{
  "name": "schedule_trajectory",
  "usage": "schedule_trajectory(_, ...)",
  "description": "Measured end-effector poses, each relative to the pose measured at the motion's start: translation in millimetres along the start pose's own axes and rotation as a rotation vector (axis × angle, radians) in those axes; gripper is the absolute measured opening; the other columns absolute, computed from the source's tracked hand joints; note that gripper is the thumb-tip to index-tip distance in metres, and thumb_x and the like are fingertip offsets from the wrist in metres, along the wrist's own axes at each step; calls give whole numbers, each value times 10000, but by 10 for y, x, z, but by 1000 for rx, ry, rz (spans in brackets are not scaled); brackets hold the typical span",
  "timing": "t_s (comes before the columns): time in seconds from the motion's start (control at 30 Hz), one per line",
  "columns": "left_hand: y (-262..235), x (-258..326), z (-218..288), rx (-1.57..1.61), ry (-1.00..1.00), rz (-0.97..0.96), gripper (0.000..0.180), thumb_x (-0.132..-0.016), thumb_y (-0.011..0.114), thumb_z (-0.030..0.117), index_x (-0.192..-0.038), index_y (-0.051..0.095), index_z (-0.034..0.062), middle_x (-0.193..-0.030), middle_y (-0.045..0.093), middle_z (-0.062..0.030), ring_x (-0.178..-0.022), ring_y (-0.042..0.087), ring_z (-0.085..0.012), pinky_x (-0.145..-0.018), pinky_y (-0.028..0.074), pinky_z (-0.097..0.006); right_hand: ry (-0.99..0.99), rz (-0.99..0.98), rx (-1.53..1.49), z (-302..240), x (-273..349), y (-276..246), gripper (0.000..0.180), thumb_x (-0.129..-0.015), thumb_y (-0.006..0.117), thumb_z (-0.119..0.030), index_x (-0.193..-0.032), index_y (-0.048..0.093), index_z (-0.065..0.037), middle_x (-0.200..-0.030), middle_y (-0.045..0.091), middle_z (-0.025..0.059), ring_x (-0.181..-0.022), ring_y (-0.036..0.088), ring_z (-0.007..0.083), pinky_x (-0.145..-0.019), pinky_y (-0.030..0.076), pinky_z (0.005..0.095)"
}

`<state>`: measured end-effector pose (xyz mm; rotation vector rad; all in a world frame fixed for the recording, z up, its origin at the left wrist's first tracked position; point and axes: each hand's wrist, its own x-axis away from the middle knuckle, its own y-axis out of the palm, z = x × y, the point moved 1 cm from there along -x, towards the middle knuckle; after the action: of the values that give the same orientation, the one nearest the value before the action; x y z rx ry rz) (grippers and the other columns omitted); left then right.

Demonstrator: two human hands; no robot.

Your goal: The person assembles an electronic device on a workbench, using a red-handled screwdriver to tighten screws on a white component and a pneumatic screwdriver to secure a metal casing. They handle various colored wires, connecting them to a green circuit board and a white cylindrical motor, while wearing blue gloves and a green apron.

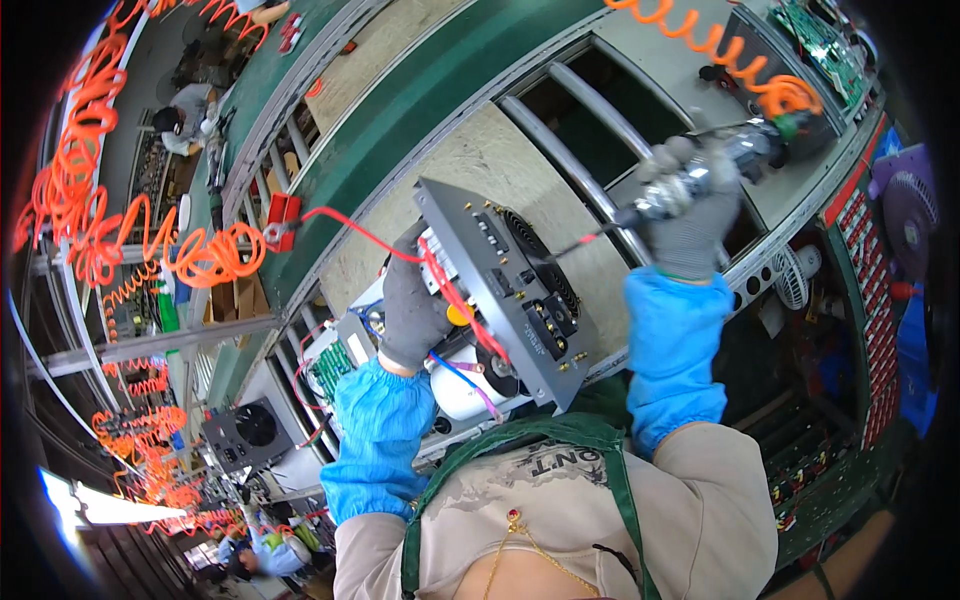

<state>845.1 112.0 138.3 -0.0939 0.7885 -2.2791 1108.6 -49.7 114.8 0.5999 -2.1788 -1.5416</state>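
A dark grey metal panel (487,262) stands tilted in front of me, with a black round fan (527,238), sockets and brass-coloured screws on its right face. My left hand (412,312), in a grey glove, is closed on the panel's left side, next to red cables (448,285); its fingertips are partly hidden. Below it are a blue wire (447,366) and a white rounded part (462,388). In its grey glove, my right hand (697,222) grips an air screwdriver (745,152) fed by an orange coiled hose (735,52). The screwdriver's bit points at the panel's fan side, apart from it.
Metal rollers (565,162) cross the bench beyond the panel. A grey housing with green circuit boards (822,62) stands far right. Another fan-fitted unit (250,438) sits at left, near hanging orange hoses (215,255). Small red parts fill a rack (862,315). People work farther off.
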Motion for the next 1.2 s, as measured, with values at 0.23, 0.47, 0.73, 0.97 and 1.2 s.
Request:
schedule_trajectory(0.23, -48, 45, 44, -60, 19, 22, 682, -640, 793, 179, -1221, 467, 35, -1104, 597, -195, -1031, 595, -331, -870, 470, -391, 127, 88, 835, -933, 977, -690, 384, -782, 605, -270, -1066, 552, -17, -751, 563, 52, -556, 527, 121, -572, 494, 291)
schedule_trajectory(0.47, -85, 71, 149, -209, 20, 13, 694, -652, 811, 195, -1228, 451, 54, -1047, 617, -176, -960, 620, -293, -822, 487, -376, 321, 399, 1341, -914, 1668, -2116, 199, -717, 716, -66, -840, 562, -93, -678, 506, -44, -558, 451, 61, -509, 368, 233)
schedule_trajectory(0.73, -527, 181, 164, -84, -81, -31, 604, -765, 726, 210, -1277, 452, 45, -1069, 607, -138, -951, 608, -204, -818, 491, -333, 371, 502, 1292, -819, 1678, -2667, 219, -724, 672, -47, -933, 607, -42, -781, 559, -8, -659, 524, 105, -594, 429, 255)
schedule_trajectory(0.97, -1009, 760, 32, -7, -186, 309, 301, -866, 611, 157, -1132, 575, 21, -1036, 620, -96, -869, 610, -146, -768, 495, -285, 446, 437, 1587, -1029, 1610, -3051, 280, -703, 647, 11, -978, 613, -29, -856, 598, 41, -722, 583, 151, -622, 485, 298)
schedule_trajectory(1.2, -888, 964, 28, -200, -32, 297, 252, -773, 571, -16, -1017, 626, 15, -1011, 607, -118, -872, 622, -217, -761, 497, -297, 365, 496, 1605, -1033, 1742, -3384, 397, -709, 650, 44, -1100, 610, -12, -1013, 602, 110, -877, 598, 203, -689, 523, 294)
